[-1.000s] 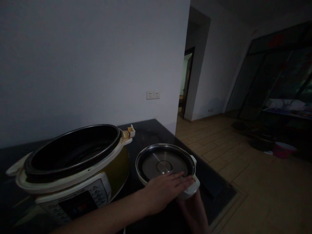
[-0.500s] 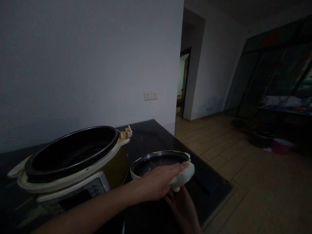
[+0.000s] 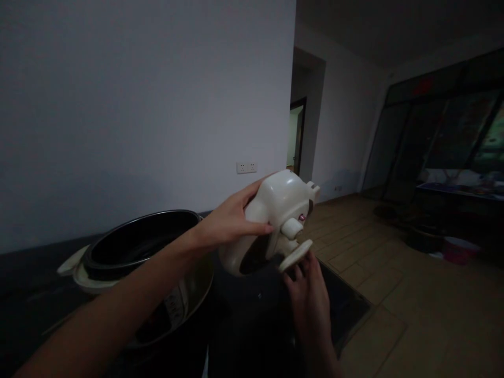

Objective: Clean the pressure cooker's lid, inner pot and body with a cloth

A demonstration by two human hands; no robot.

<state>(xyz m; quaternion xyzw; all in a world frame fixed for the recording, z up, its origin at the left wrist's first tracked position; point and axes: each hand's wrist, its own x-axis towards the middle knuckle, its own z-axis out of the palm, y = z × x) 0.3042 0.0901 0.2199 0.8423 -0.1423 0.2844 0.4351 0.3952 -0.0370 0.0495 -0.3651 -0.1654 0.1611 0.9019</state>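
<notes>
Left hand (image 3: 232, 220) grips the tilted lid (image 3: 258, 212); right hand (image 3: 309, 296) at its disc (image 3: 296, 255)

The left hand is closed on the lid, its thumb laid over the near side and its other fingers mostly hidden behind. The lid is held up on a steep tilt over the table (image 3: 252, 320), its white outer face and a dark panel (image 3: 255, 254) showing. The thumb points toward a stubby white knob (image 3: 292, 228), which sits between the two hands, with a small pinkish part (image 3: 302, 217) just above it. Higher up, beyond the left thumb, a latch (image 3: 314, 190) sticks out from the lid's edge.

The right hand is below and to the right of the left one, half curled, with its fingertips touching the underside of the disc. Whether they pinch it or merely rest against it, I cannot tell. How the disc joins the lid is too dark to make out.

The pot (image 3: 202, 275) stands on the table to the left, partly hidden by the left forearm, its black bowl (image 3: 136, 239) uncovered. Behind the left hand, a socket (image 3: 247, 167) is set in the wall (image 3: 157, 105). Far off to the right of both hands, a pink bucket (image 3: 459, 251) stands on the floor (image 3: 401, 299).
</notes>
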